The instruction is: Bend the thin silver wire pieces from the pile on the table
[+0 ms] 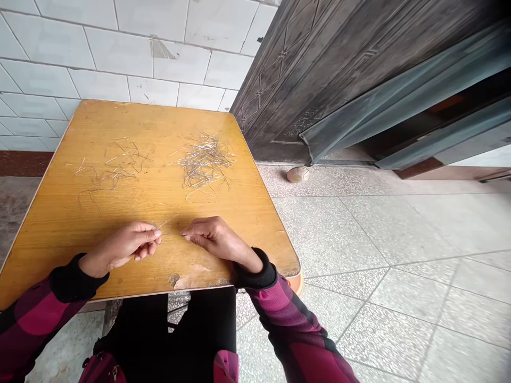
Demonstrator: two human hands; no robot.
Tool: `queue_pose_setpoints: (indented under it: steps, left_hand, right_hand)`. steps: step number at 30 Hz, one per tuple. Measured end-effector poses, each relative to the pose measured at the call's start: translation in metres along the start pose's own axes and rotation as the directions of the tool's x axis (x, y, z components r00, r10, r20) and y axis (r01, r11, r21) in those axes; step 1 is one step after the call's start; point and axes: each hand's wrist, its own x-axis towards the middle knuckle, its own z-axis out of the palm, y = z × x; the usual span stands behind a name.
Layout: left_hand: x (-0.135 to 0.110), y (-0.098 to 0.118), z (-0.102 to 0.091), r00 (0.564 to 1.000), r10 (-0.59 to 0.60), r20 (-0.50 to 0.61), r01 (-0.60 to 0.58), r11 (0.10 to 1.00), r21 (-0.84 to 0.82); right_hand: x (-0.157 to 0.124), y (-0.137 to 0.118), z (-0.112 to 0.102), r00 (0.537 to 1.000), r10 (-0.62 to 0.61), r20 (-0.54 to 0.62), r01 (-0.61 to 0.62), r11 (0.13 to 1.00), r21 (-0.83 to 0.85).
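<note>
in the head view, a person's left hand (133,243) and right hand (215,236) each pinch a thin wire (171,234), thumbs pressed to fingers, over the near part of a worn yellow-brown table (154,117). beyond lie a dense wire pile (206,162) at right and a looser wire scatter (115,173) at left.

At the back stands the wall (167,61), the desk (159,119) just in front of it, and on that desk, two groups: scattered wires (115,173) out left, a wire pile (205,162) to their right! Closer in, before both, it's left hand (130,244) and right hand (219,239) over the near half, a single wire (171,234) between their fingers. Right of the wall, the door (303,69); farther right, the curtain (359,119); and on the floor (339,229) near the door's foot, a rounded object (298,174)!
</note>
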Motion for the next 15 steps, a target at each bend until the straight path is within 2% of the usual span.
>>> queue_pose_setpoints:
  steps: [2, 3, 5, 7, 10, 15]
  left_hand:
    - [0.0, -0.001, 0.0, 0.999, 0.033, -0.012, -0.033, 0.999, -0.015]
    - [0.0, -0.001, 0.001, 0.997, 0.067, -0.03, -0.067, 0.998, -0.004]
    - [-0.001, -0.001, 0.004, 0.985, 0.15, -0.081, -0.146, 0.988, 0.054]
    - [-0.002, 0.0, 0.007, 0.964, 0.233, -0.131, -0.216, 0.967, 0.137]
    - [-0.002, 0.001, 0.011, 0.937, 0.311, -0.158, -0.271, 0.935, 0.23]
    - [-0.003, 0.002, 0.013, 0.909, 0.38, -0.171, -0.329, 0.906, 0.267]
  right_hand:
    - [0.001, 0.004, 0.004, 0.994, 0.093, -0.058, -0.08, 0.976, 0.205]
    - [0.002, 0.006, 0.007, 0.982, 0.168, -0.082, -0.13, 0.93, 0.343]
    - [0.006, 0.009, 0.014, 0.943, 0.322, -0.08, -0.207, 0.761, 0.615]
    - [0.01, 0.01, 0.02, 0.908, 0.419, -0.019, -0.242, 0.559, 0.794]
    - [0.015, 0.009, 0.026, 0.885, 0.456, 0.096, -0.27, 0.333, 0.903]
    - [0.016, 0.009, 0.027, 0.875, 0.433, 0.217, -0.315, 0.167, 0.934]
